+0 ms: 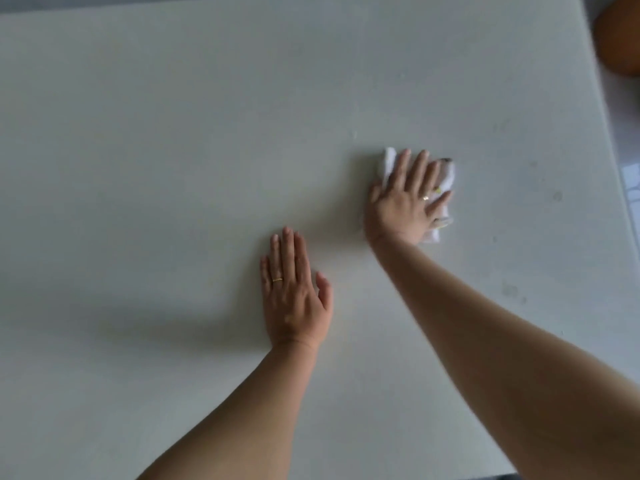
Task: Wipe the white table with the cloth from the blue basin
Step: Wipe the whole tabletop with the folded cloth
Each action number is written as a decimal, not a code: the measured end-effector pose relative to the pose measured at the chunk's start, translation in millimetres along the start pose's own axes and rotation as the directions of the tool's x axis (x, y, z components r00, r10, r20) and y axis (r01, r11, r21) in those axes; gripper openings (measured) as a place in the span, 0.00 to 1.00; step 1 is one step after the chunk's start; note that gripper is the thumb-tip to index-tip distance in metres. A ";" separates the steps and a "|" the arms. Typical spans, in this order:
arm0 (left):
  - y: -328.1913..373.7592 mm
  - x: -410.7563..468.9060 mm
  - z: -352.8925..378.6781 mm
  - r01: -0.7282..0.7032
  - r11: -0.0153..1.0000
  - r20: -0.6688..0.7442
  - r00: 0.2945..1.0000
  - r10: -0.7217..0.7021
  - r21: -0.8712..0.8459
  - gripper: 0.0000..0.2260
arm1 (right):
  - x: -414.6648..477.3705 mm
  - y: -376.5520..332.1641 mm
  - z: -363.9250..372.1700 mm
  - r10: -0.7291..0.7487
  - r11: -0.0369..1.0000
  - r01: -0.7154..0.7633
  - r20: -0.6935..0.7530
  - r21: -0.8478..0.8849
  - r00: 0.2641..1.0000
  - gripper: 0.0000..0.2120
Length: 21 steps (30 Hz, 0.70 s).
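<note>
The white table (173,133) fills almost the whole view. A small white cloth (388,164) with yellow marks lies on it right of centre. My right hand (408,199) presses flat on top of the cloth with fingers spread, covering most of it; the cloth's edges show past the fingers and at the wrist. My left hand (294,292) rests palm down on the bare table, nearer to me and to the left, fingers together, holding nothing. Both hands wear a ring. The blue basin is not in view.
The table's right edge (609,109) runs down the right side of the frame, with floor beyond it. An orange-brown rounded object (620,39) sits past that edge at the top right. Faint smudges mark the table surface near the right edge.
</note>
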<state>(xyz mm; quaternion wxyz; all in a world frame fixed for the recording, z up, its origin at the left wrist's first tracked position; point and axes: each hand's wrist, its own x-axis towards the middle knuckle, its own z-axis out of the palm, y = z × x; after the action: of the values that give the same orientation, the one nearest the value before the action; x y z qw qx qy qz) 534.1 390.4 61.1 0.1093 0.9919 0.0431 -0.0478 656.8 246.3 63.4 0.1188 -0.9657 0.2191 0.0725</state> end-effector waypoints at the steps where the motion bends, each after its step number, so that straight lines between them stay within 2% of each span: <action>1: 0.0 0.0 -0.3 0.003 1.000 0.001 1.000 -0.003 -0.004 0.28 | -12.8 -16.8 6.8 -0.101 0.995 0.101 0.020 -0.001 0.995 0.31; 3: 0.6 -0.1 -1.2 0.008 1.000 0.008 1.000 -0.008 -0.011 0.28 | -35.3 -32.4 12.2 -0.394 0.915 0.400 0.099 -0.045 0.914 0.31; 5: 0.5 0.1 -1.2 -0.003 1.000 0.012 1.000 0.003 -0.009 0.28 | -24.6 -19.3 4.3 -0.649 0.740 0.668 0.175 -0.082 0.740 0.30; 6: 0.1 0.1 -0.6 -0.008 1.000 0.013 1.000 0.008 -0.003 0.28 | -9.2 -7.2 -2.7 -0.735 0.644 0.760 0.203 -0.091 0.647 0.30; 7: -0.4 -0.2 0.1 -0.009 1.000 0.012 1.000 0.009 0.003 0.28 | 7.2 6.1 -9.3 -0.774 0.587 0.802 0.213 -0.109 0.596 0.29; 8: -0.8 -0.2 0.4 -0.010 1.000 0.010 1.000 0.010 0.009 0.29 | 23.9 19.0 -15.3 -0.761 0.604 0.787 0.205 -0.121 0.616 0.28; 9: -0.9 0.1 0.7 -0.011 1.000 0.011 1.000 0.011 0.012 0.29 | 40.3 30.3 -20.6 -0.691 0.692 0.712 0.177 -0.118 0.701 0.28; 11: -0.6 0.3 0.7 -0.012 1.000 0.015 1.000 0.012 0.016 0.29 | 61.0 39.4 -26.9 -0.416 0.902 0.423 0.089 -0.083 0.905 0.28; 12: -0.2 0.6 0.7 -0.011 1.000 0.017 1.000 0.011 0.017 0.29 | 63.9 32.8 -24.9 -0.255 0.964 0.258 0.052 -0.061 0.966 0.28; 14: 0.1 0.8 0.7 -0.011 1.000 0.021 1.000 0.010 0.015 0.29 | 53.0 0.3 -15.3 -0.008 1.000 0.008 0.019 -0.011 1.000 0.29; 15: 0.1 0.6 0.9 -0.010 1.000 0.019 1.000 0.010 0.011 0.29 | 40.6 -19.2 -8.9 0.019 1.000 -0.019 0.018 0.007 1.000 0.30; 16: 0.0 0.3 0.8 -0.007 1.000 0.019 1.000 0.007 0.010 0.29 | 25.6 -36.9 -0.6 -0.047 0.999 0.046 0.022 0.017 0.999 0.30; 17: 0.2 0.0 0.2 -0.001 1.000 0.023 1.000 0.000 0.010 0.29 | 8.2 -51.2 8.1 -0.190 0.982 0.190 0.040 0.008 0.981 0.31; 18: 1.1 0.1 -0.9 0.008 1.000 0.026 1.000 -0.008 0.010 0.29 | -8.0 -59.6 13.0 -0.364 0.930 0.366 0.076 -0.015 0.928 0.31; 19: 2.1 0.6 -2.1 0.016 1.000 0.026 1.000 -0.016 0.010 0.29 | -16.9 -59.9 13.8 -0.522 0.848 0.528 0.117 -0.035 0.845 0.30; 21: 2.7 0.3 -4.6 0.018 1.000 0.029 0.999 -0.018 0.005 0.29 | -3.1 -41.5 4.8 -0.732 0.657 0.752 0.187 -0.061 0.655 0.29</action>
<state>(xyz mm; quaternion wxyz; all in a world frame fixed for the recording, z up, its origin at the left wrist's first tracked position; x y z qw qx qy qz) 535.0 388.8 66.2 0.1070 0.9910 0.0502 -0.0632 671.8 285.2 67.5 0.0893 -0.9683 -0.2097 0.1022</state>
